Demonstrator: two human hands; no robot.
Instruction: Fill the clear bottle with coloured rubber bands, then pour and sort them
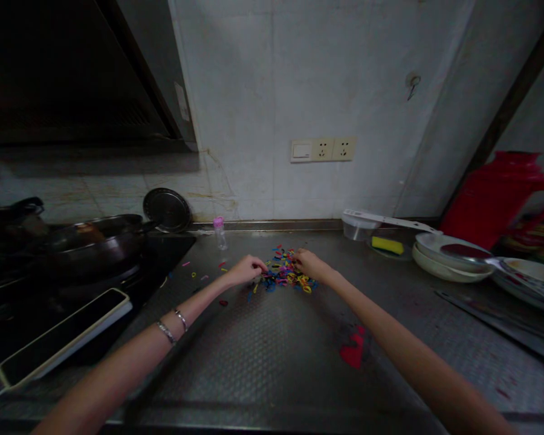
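A heap of small coloured rubber bands [286, 273] lies on the metal counter [272, 350] near the back wall. My left hand [246, 269] rests at the heap's left edge with fingers curled and pinched together on the bands. My right hand [309, 263] sits at the heap's right edge, fingers also bent down into the bands. What each pinch holds is too small to make out. A few stray bands [198, 275] lie scattered to the left. Two bracelets circle my left wrist.
A small clear bottle with a pink cap [220, 233] stands behind the heap. A dark wok [95, 241] and a phone [63, 335] are on the left. Stacked bowls [448, 260], a yellow sponge [387, 244] and a red thermos [498, 196] stand on the right.
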